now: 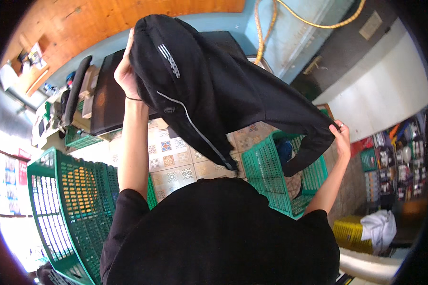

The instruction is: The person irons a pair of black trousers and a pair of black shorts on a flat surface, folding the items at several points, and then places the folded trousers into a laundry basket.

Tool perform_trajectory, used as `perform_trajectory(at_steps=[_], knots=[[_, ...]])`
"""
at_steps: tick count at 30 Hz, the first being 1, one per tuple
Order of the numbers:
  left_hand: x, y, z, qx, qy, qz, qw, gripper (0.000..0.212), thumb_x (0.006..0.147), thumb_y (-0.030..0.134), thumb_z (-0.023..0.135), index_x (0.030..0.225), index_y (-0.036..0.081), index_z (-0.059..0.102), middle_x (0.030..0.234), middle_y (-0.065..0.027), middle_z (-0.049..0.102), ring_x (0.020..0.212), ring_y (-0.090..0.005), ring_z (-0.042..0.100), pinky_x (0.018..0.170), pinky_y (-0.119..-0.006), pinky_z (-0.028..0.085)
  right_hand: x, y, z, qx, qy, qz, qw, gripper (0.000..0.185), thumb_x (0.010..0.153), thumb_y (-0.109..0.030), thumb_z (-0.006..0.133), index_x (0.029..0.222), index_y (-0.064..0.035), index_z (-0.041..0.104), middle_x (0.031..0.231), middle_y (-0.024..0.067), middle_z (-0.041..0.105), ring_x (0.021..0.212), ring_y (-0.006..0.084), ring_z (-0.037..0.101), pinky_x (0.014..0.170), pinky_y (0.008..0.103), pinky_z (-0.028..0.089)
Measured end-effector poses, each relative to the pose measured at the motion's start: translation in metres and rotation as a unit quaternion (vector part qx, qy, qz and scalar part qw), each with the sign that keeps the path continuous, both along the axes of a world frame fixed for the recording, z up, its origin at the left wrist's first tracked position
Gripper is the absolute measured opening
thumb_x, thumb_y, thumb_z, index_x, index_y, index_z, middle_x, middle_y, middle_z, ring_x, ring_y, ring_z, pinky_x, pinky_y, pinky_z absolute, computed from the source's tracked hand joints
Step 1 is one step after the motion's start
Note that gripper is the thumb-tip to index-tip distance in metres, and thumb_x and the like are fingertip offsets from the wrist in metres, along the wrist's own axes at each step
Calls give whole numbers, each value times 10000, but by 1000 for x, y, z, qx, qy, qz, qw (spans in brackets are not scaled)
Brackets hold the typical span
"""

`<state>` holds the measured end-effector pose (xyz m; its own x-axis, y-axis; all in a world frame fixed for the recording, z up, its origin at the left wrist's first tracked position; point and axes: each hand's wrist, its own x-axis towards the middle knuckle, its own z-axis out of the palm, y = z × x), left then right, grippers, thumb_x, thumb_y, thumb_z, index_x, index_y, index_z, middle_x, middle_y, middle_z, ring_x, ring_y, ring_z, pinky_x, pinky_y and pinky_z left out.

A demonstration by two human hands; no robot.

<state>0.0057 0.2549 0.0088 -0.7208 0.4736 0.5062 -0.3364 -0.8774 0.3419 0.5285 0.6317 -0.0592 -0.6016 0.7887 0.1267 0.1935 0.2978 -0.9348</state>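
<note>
A black garment with a thin white stripe and a small pale print (pixel 214 78) is spread in the air between my two hands. My left hand (pixel 126 71), partly behind the fabric, holds it up at the upper left; its fingers are mostly hidden. At the right, my right hand (pixel 341 137), with a ring on one finger, pinches the far end of the cloth. One part of the garment hangs in front of the opening of a green plastic basket (pixel 264 174), which has cloth items inside.
Tall green perforated baskets (pixel 67 213) stand at the left. A dark table (pixel 108 89) lies behind the garment, with a dark roll (pixel 77 89) beside it. A yellow basket (pixel 351 233) with a white cloth (pixel 380 228) is at the lower right, near shelved goods (pixel 399 160).
</note>
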Motion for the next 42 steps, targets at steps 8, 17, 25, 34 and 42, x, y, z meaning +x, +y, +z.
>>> perform_trajectory(at_steps=[8, 17, 25, 34, 42], knots=[[-19, -68, 45, -135, 187, 42, 972, 336, 884, -37, 638, 1196, 51, 548, 1187, -100, 653, 1071, -176, 662, 946, -296, 533, -120, -14, -37, -4, -163, 150, 975, 184, 846, -94, 768, 999, -12, 707, 908, -13, 684, 822, 84, 595, 773, 262, 474], [18, -84, 60, -219, 290, 193, 912, 309, 970, 31, 596, 1276, 14, 558, 1279, -50, 578, 1196, -112, 542, 1019, -255, 439, -282, -197, 38, 118, 22, 220, 968, 166, 887, -98, 724, 1030, -14, 722, 977, 69, 715, 888, 148, 682, 815, 300, 542], [63, -105, 86, -401, 417, 188, 794, 349, 983, -35, 486, 1328, -38, 540, 1335, -97, 578, 1219, -133, 551, 1055, -284, 430, -373, -329, 107, 190, 244, 231, 922, 489, 803, -147, 812, 1201, -38, 550, 926, 110, 696, 855, 204, 686, 769, 307, 547], [70, -142, 69, -491, 440, 439, 611, 298, 880, 45, 698, 1174, 37, 650, 954, -68, 638, 744, -160, 656, 735, -247, 544, -392, -322, 100, -248, 205, 334, 886, 215, 978, -117, 510, 1132, -10, 615, 1011, 21, 668, 876, 105, 637, 796, 292, 531], [64, -159, 27, -387, 346, 60, 853, 291, 1002, 216, 627, 1203, 13, 575, 1083, -25, 644, 962, -83, 607, 842, -282, 521, -374, -316, 109, -448, 204, 534, 688, 272, 939, -125, 480, 1132, -16, 638, 1110, 82, 694, 993, 180, 679, 925, 340, 554]])
